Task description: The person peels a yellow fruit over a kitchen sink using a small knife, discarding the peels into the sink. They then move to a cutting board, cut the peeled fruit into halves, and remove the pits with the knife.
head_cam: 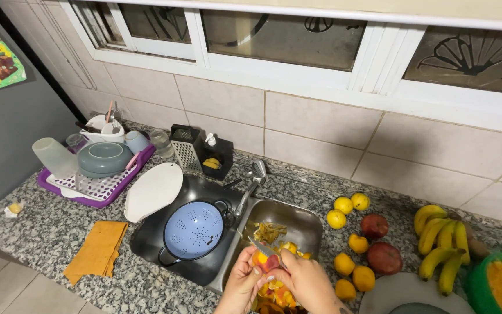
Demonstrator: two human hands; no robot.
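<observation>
Seen from the head camera, a person stands at a granite counter and peels a small orange-yellow fruit over the right-hand basin of a steel double sink. The left hand has its fingers curled shut around the fruit, while the right hand is closed on the handle of a small knife, whose blade lies across the top of the fruit and points toward the left hand's fingertips. Peelings lie heaped in the basin below the hands, with more scraps nearer the faucet. A blue colander sits in the left basin beside a white cutting board propped on the sink's edge. On the counter to the right lie loose yellow fruits, two red fruits and a bunch of bananas; an orange cloth lies to the left, near a purple dish rack stacked with crockery. The chief risk appears to be a slip: the fruit looks wet and small, and a blade skidding off its skin would likely travel straight into the left thumb or fingers. A loosened grip could also drop the fruit into the pile of peelings.
</observation>
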